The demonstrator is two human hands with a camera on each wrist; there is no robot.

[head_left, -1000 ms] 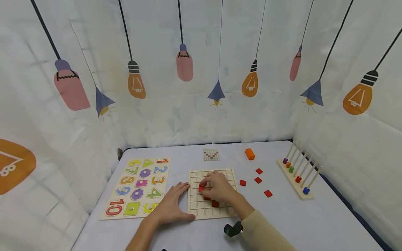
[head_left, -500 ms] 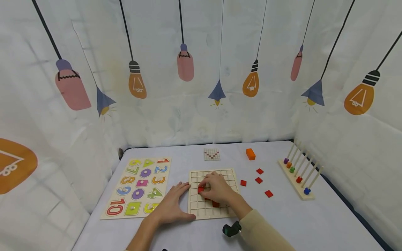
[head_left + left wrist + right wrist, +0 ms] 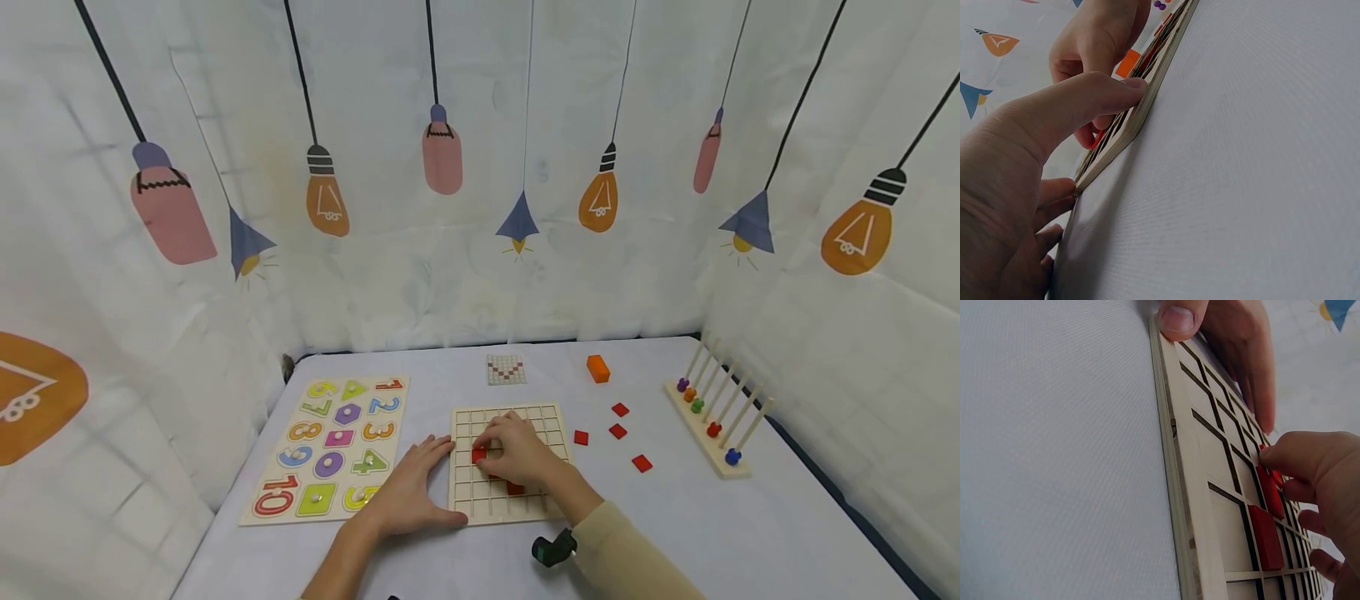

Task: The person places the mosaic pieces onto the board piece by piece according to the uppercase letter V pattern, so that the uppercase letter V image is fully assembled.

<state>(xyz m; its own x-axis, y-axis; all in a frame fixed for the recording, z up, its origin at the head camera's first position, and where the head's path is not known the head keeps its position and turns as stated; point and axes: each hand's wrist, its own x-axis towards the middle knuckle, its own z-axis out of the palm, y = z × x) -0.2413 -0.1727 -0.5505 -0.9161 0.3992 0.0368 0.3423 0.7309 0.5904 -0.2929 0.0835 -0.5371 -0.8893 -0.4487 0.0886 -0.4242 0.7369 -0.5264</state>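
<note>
A wooden grid board [image 3: 469, 505] lies on the table in front of me. My left hand [image 3: 411, 490] rests along its left side, with the thumb at the near left corner and fingertips at the left edge, fingers spread. Thumb and fingertips of my right hand [image 3: 517, 450] pinch a red square tile [image 3: 478, 455] at a cell in the board's left part. In the right wrist view, one red tile [image 3: 1266, 537] and another red tile [image 3: 1270, 492] sit in grid cells close to the right hand. That hand partly hides the tiles and the middle of the board.
Several loose red tiles [image 3: 617, 431] lie right of the board. Behind it are a small pattern card [image 3: 506, 369] and an orange block [image 3: 597, 368]. A number-and-shape puzzle board [image 3: 300, 450] is at left, a peg stand with beads [image 3: 705, 433] at right.
My right hand has shifted the red tile slightly left and nearer on the board, then stayed nearly still. The left hand keeps its place at the board's edge.
</note>
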